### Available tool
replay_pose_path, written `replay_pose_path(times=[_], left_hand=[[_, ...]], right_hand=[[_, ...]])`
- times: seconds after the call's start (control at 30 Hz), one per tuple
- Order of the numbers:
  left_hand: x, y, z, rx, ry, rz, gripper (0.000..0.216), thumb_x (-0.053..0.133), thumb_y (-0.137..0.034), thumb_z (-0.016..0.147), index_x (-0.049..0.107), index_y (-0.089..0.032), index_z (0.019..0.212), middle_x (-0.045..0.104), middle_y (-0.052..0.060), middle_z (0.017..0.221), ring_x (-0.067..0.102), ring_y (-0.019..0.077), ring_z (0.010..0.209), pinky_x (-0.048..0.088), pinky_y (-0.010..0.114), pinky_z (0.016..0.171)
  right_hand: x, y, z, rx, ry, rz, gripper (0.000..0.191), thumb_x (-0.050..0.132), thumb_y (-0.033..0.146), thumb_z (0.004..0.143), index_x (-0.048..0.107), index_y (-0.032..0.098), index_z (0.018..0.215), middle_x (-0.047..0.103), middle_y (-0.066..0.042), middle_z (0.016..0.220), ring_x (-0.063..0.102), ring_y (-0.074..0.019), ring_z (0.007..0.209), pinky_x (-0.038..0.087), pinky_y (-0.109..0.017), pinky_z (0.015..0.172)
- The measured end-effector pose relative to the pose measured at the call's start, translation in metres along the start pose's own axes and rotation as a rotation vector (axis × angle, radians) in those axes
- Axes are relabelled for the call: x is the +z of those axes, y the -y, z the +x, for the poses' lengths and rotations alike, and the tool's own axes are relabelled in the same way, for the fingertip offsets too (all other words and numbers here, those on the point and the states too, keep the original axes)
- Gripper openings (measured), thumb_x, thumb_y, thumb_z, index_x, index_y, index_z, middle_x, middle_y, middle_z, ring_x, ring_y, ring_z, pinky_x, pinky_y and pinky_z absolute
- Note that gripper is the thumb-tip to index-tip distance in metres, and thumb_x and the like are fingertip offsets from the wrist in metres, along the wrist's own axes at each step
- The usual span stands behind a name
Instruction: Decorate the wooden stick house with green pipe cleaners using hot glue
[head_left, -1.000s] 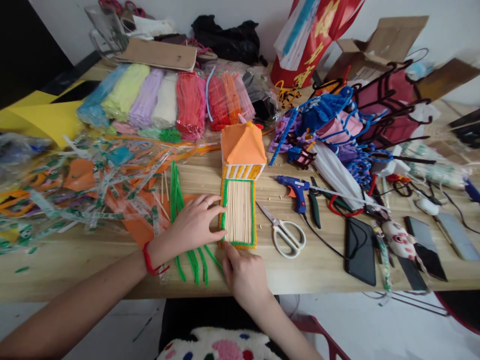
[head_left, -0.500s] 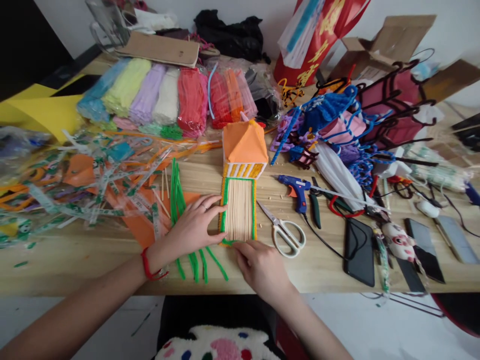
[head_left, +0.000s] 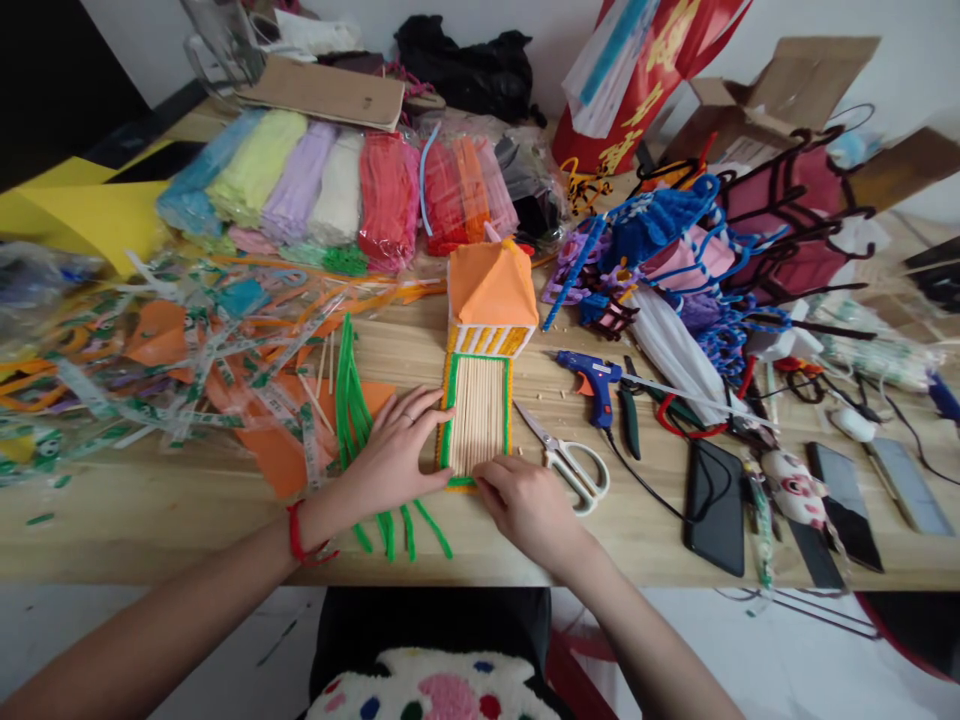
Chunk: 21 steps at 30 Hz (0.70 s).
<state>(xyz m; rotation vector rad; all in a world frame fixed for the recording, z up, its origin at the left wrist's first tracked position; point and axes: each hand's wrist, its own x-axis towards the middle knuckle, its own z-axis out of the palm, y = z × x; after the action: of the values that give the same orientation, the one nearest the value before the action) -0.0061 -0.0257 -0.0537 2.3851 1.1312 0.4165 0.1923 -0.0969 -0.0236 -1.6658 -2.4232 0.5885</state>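
A small craft house (head_left: 489, 300) with an orange paper roof stands on a wooden table (head_left: 150, 520). In front of it lies a panel of wooden sticks (head_left: 480, 415) edged in green and orange pipe cleaner. My left hand (head_left: 394, 450) lies flat with fingers stretched out against the panel's left edge. My right hand (head_left: 525, 505) has its fingers curled and presses on the panel's near edge; what they pinch, if anything, is hidden. Loose green pipe cleaners (head_left: 352, 410) lie under and beside my left hand.
White-handled scissors (head_left: 570, 460) and a blue glue gun (head_left: 592, 380) lie right of the panel, then pliers (head_left: 630, 415) and a black phone (head_left: 716, 505). Packs of coloured pipe cleaners (head_left: 337, 185) fill the back, plastic wrappers (head_left: 150, 370) the left, pipe-cleaner crafts (head_left: 675, 240) the right.
My right hand has moved right and forward along the panel's near edge, from its left corner to its middle. The left hand stays on the left edge. The view has shifted slightly.
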Motion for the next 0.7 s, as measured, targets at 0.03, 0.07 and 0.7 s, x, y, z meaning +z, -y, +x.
replay_pose_path(times=[0.03,0.07,0.7], left_hand=[[0.001,-0.001,0.000,-0.008,0.001,0.005,0.058,0.068,-0.036,0.070,0.047,-0.025,0.123,0.038,0.009,0.143,0.027,0.0300,0.136,0.019,0.054,0.112],[0.001,-0.002,-0.001,-0.014,0.003,0.008,0.058,0.067,-0.036,0.070,0.047,-0.025,0.123,0.037,0.009,0.144,0.027,0.0300,0.136,0.019,0.055,0.112],[0.003,-0.001,-0.001,-0.013,0.017,0.027,0.063,0.068,-0.036,0.070,0.044,-0.024,0.127,0.035,0.009,0.146,0.024,0.0292,0.138,0.016,0.053,0.113]], right_hand=[[-0.001,0.000,0.000,0.000,0.002,-0.003,0.017,0.047,0.019,0.092,0.064,0.019,0.089,0.063,-0.002,0.081,0.060,-0.0131,0.073,0.039,-0.023,0.063],[-0.002,-0.001,0.000,0.001,0.003,-0.006,0.017,0.047,0.020,0.092,0.064,0.019,0.090,0.062,-0.002,0.081,0.060,-0.0131,0.073,0.039,-0.023,0.062],[0.001,-0.015,-0.001,-0.082,0.009,-0.098,0.031,0.051,0.005,0.082,0.070,0.024,0.098,0.059,-0.002,0.089,0.056,-0.0134,0.078,0.038,-0.022,0.063]])
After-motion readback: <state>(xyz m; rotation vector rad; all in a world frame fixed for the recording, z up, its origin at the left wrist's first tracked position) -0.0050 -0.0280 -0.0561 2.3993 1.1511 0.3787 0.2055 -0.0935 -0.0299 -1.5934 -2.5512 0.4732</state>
